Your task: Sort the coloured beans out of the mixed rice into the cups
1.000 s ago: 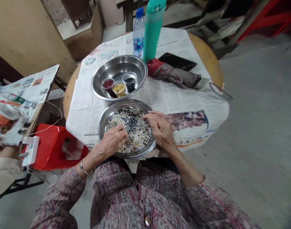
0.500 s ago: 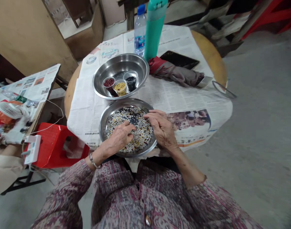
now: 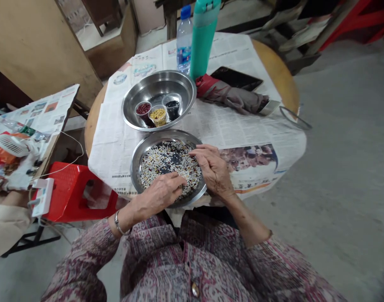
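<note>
Curling wrinkled left hand (image 3: pixel 159 188) at tiny mixed grains (image 3: pixel 157 159) in shiny round basin (image 3: pixel 135 167), cupping right hand (image 3: pixel 215 173) by its rim, both with unclear grip, the left closer to the body than before.

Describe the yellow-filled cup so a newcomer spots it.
On the round table, past the bowl of loose grains, sits another bowl. Inside, the yellow-filled cup is the middle of three, between the red-filled cup and the black-filled cup.

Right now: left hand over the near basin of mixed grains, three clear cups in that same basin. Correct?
Wrong basin: the head view shows the three clear cups in the far basin. The rest stands: left hand over the near basin of mixed grains.
</note>
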{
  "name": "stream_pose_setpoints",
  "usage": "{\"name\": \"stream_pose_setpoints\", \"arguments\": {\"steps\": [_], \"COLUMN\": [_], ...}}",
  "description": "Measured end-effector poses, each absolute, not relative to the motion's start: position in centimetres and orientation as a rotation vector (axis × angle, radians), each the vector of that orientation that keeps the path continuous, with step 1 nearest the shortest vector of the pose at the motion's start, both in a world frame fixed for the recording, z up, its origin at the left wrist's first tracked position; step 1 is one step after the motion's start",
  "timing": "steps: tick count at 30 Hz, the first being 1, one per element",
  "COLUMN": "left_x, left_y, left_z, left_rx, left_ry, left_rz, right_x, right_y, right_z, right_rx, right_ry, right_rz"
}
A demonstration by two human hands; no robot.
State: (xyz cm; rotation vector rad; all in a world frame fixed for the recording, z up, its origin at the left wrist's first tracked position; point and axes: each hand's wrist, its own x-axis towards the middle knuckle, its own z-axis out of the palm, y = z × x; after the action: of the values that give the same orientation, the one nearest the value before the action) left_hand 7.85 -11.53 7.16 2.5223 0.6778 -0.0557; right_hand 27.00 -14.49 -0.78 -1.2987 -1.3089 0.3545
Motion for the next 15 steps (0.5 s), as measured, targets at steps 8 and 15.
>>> {"name": "stream_pose_setpoints", "arguments": {"steps": [8, 15], "left_x": [6.4, 7.7], "left_y": [-10.4, -8.9], "left_z": [7.5, 6.9], "left_rx": [2.573, 2.643], "left_ry": [0.720, 0.754], "left_rz": [0.049, -0.119], "right_x": [27.0, 27.0], "right_y": [-14.5, -14.5], "right_z": [-0.6, -0.8], "right_rx": [-1.313, -1.292], "right_ry": [-1.311, -1.309], "right_rz": [0.367, 0.356]}}
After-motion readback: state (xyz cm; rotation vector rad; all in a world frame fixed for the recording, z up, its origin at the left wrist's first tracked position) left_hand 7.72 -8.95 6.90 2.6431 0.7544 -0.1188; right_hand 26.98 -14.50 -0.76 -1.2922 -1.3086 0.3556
